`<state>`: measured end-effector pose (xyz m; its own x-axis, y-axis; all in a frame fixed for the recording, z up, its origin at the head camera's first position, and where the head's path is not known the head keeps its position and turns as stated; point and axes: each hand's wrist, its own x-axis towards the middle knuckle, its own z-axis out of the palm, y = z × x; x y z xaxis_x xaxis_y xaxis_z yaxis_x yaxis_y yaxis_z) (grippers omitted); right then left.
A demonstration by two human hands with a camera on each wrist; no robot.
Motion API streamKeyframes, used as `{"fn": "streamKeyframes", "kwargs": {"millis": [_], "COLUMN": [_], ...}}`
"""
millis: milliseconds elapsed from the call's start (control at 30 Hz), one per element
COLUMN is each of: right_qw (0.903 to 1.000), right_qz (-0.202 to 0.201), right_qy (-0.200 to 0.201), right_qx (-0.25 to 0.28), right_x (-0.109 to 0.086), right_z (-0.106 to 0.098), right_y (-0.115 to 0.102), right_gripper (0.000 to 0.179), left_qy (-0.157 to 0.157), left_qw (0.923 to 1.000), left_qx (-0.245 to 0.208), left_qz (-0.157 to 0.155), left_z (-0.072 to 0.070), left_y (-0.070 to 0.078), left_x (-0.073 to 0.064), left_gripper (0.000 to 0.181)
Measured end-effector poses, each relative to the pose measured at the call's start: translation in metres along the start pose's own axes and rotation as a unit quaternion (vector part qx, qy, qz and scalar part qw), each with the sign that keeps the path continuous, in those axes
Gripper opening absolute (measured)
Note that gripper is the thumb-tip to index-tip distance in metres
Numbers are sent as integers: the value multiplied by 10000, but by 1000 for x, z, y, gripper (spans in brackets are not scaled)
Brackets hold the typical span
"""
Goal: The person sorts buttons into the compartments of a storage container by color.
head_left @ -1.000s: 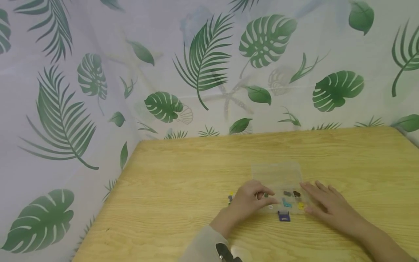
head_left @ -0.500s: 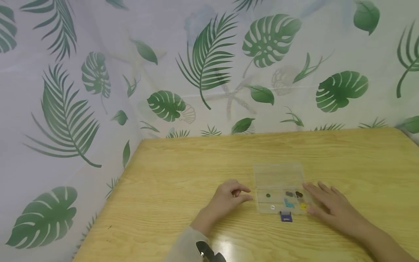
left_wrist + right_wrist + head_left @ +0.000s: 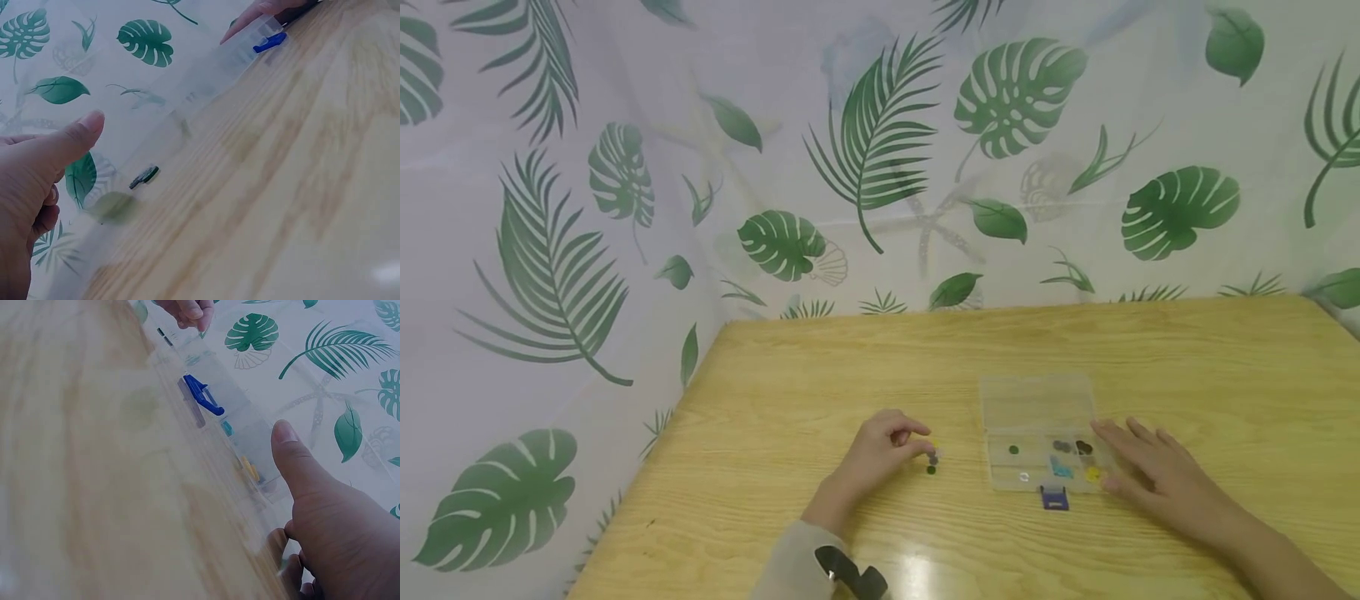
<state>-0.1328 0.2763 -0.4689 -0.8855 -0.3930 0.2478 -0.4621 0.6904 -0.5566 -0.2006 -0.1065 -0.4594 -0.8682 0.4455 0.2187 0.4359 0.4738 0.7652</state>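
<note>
My left hand (image 3: 883, 446) hovers with bent fingers and thumb beside a few small loose pieces on the table. A dark green disc (image 3: 931, 470) and a grey piece (image 3: 933, 458) show there, with a yellow piece (image 3: 935, 443) partly behind the fingertips. In the left wrist view the thumb stands out with nothing in its grasp. A clear plastic box (image 3: 1036, 402) lies with its lid back. Its compartments hold a green disc (image 3: 1013, 450), a white ring (image 3: 1024, 477) and other small pieces. My right hand (image 3: 1165, 483) lies with extended fingers at the box's right edge.
A blue latch (image 3: 1055, 498) juts from the box's front. Light blue (image 3: 1061, 467), yellow (image 3: 1093, 474) and dark brown pieces (image 3: 1084, 447) sit in its compartments. A leaf-printed curtain (image 3: 865, 167) borders the wooden table (image 3: 820, 367) at the back and left.
My left hand has moved left, from over the box to the loose pieces. The green disc in the box has come into full view. My right hand has stayed at the box's edge.
</note>
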Motion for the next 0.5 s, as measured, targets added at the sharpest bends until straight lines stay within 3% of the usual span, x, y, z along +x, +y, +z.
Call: {"fn": "streamKeyframes", "kwargs": {"millis": [100, 300, 500], "right_qw": [10000, 10000, 10000], "right_qz": [6, -17, 38], "right_qy": [-17, 2, -16], "right_qx": [28, 20, -35], "right_x": [0, 0, -1], "right_z": [-1, -1, -1], "right_y": [0, 0, 2], "right_gripper": [64, 65, 66], "left_qy": [-199, -1032, -1294], "left_qw": [9998, 9941, 9909], "left_qx": [-9, -279, -360], "left_qz": [28, -191, -94], "left_z": [-3, -4, -2], "left_y": [0, 0, -2], "left_x": [-1, -3, -1], "left_gripper": [18, 11, 11]}}
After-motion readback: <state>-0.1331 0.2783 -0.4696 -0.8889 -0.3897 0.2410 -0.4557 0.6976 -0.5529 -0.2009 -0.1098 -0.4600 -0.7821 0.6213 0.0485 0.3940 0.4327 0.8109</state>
